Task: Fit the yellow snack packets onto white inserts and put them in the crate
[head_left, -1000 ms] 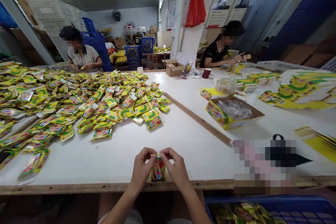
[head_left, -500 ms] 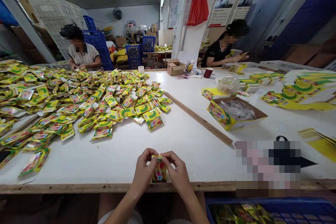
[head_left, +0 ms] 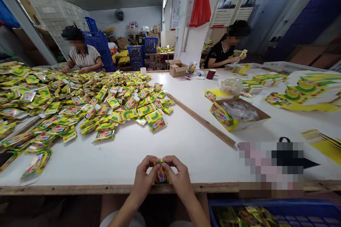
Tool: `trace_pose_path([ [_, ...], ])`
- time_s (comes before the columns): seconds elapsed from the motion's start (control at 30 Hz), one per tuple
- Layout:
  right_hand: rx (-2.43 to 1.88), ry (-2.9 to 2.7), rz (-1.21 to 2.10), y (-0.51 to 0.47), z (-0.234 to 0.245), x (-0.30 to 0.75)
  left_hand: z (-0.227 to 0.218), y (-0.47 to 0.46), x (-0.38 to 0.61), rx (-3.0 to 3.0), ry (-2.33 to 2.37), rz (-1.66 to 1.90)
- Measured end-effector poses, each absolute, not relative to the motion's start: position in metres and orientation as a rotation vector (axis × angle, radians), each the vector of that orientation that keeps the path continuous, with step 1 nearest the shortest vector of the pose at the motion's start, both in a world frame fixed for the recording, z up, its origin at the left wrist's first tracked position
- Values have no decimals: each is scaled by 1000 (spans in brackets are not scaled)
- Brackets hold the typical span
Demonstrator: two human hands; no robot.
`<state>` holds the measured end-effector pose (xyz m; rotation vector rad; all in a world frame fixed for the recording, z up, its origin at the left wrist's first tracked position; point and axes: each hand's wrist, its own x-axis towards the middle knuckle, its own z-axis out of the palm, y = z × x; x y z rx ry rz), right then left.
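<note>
A small yellow and green printed carton [head_left: 161,175] stands at the table's front edge, straight before me. My left hand [head_left: 146,173] pinches its upper left side, thumb on the front face and fingers at the top. My right hand [head_left: 177,174] grips the upper right side in the same way, so both thumbs nearly meet near the top. The fingers cover most of the carton's upper end. To the left spreads a large heap of similar small cartons [head_left: 128,113], many with flaps sticking out.
A wooden strip [head_left: 201,120] lies slantwise across the white table [head_left: 186,149]. Right of it sits an open display box [head_left: 237,115] with clear plastic inside. A blue crate [head_left: 277,204] with cartons is below the edge. Two people work across the table.
My fingers have moved slightly down over the carton's top, and my thumbs have come closer together. The person at the far left has spread their hands apart.
</note>
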<state>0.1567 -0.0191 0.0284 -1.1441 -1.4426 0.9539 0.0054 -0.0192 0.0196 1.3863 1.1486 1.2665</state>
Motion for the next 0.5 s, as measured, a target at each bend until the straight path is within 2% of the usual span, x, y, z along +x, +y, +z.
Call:
trace_pose_path([
  [0.2,-1156,-1441,960,-24,33,153,17,-25,13,1453,1161,1269],
  [0.33,-1306,-1435,742,-43,58,203,23,-1,-17,1686,1235,1243],
  [0.43,-1516,-1553,563,-64,72,277,28,38,-79,1885,1790,1094],
  [0.5,-1653,-1570,416,-76,69,319,30,63,-127,1813,2025,1050],
])
